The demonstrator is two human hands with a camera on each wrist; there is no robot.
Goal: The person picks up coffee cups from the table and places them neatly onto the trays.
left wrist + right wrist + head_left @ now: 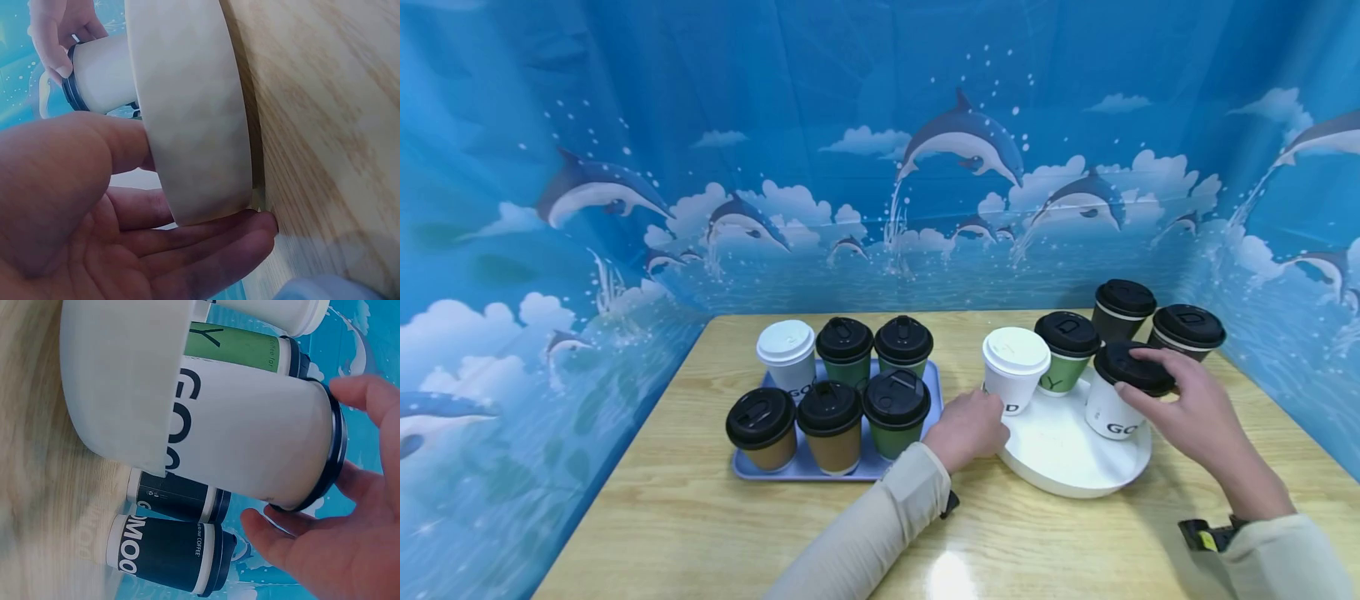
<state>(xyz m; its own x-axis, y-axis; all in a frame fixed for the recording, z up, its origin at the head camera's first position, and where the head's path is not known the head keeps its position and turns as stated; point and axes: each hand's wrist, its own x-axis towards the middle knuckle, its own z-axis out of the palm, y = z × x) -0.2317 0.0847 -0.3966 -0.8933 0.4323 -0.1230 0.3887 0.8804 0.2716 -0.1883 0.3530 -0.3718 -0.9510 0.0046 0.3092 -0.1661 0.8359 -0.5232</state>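
Note:
A round white tray (1052,454) bears a white cup with a white lid (1017,371), a green cup with a black lid (1063,367) and a white cup with a black lid (1108,410). My left hand (967,429) grips the tray's left side. In the left wrist view the thumb goes over the rim of the tray (194,112) while the other fingers (206,256) lie along its outside and underside. With fingers and thumb spread round the black lid, my right hand (1198,408) holds the black-lidded white cup (256,431), which stands at the tray's right side.
Two black cups (1122,308) (1187,329) stand on the wooden table (677,533) behind the tray, at the right. To the left, a lavender rectangular tray (872,473) carries several lidded cups in brown, green and white. A dolphin-print curtain (820,167) borders the table's back and sides.

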